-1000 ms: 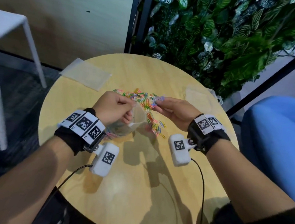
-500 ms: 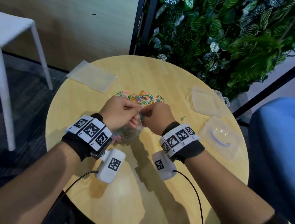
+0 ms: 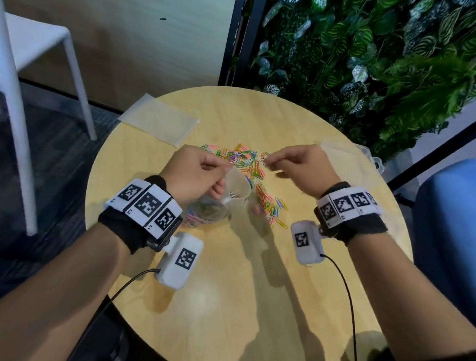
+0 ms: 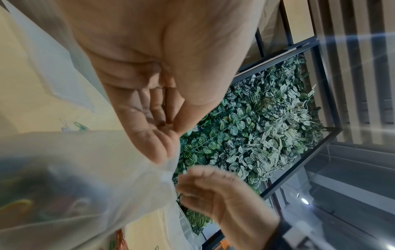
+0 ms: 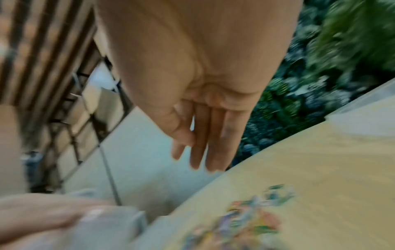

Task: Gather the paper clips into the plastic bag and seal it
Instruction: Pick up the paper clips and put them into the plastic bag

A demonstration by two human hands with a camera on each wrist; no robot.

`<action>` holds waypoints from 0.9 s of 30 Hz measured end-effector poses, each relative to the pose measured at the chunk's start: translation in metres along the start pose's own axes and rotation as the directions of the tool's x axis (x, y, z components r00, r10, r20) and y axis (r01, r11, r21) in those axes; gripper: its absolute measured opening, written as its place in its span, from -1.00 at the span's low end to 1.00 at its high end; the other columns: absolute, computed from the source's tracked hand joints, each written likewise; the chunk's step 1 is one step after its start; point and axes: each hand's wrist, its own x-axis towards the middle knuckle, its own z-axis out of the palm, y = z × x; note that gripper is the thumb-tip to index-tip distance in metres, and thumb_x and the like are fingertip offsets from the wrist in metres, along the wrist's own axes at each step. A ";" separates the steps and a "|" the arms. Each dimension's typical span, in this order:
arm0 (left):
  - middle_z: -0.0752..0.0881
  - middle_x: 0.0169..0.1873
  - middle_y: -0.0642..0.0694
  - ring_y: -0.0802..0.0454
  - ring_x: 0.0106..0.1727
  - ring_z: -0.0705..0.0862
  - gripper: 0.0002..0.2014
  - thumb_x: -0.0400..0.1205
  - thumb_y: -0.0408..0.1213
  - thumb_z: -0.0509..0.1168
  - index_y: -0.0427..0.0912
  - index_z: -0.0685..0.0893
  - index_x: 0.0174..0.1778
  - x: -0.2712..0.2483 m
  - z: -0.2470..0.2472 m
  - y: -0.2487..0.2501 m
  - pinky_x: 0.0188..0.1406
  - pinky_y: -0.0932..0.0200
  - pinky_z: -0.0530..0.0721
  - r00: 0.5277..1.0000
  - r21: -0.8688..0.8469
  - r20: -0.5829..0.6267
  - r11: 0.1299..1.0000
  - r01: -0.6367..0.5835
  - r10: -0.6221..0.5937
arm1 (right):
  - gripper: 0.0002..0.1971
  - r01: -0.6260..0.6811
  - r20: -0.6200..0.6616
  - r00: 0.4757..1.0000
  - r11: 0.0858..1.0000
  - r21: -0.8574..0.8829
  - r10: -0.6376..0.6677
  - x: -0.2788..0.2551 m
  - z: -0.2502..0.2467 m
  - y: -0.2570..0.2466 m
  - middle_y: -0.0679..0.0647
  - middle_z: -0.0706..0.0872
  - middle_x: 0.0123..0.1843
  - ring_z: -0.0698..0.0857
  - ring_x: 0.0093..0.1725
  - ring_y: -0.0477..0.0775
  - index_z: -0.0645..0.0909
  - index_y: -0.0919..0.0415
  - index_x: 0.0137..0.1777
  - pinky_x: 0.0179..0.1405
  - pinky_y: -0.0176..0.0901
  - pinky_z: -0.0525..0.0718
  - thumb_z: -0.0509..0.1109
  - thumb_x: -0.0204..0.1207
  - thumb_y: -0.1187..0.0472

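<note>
at a round wooden table (image 3: 249,296), the left hand (image 3: 194,173) pinches the plastic bag (image 3: 223,199) open by its rim; right of the bag lie the paper clips (image 3: 249,164), where the loose-fingered right hand (image 3: 301,165) reaches. best kept: mouth wide, small pinches.

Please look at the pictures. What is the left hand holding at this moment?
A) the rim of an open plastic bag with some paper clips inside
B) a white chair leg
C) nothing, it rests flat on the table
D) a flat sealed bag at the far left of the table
A: in the head view the left hand pinches the rim of the open plastic bag, and colored paper clips show through its bottom.
</note>
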 end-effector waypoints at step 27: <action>0.77 -0.37 -0.24 -0.01 -0.42 0.75 -0.84 0.67 -0.38 0.38 -0.31 0.79 0.11 -0.006 -0.015 0.000 -0.28 0.08 0.83 1.000 0.042 0.002 0.999 -0.019 0.019 | -0.73 0.000 0.134 0.981 0.697 -0.717 0.137 0.009 0.079 0.041 0.27 0.78 -0.11 0.61 -0.26 0.24 0.75 0.31 -0.04 -0.27 -0.11 0.58 0.19 0.48 0.42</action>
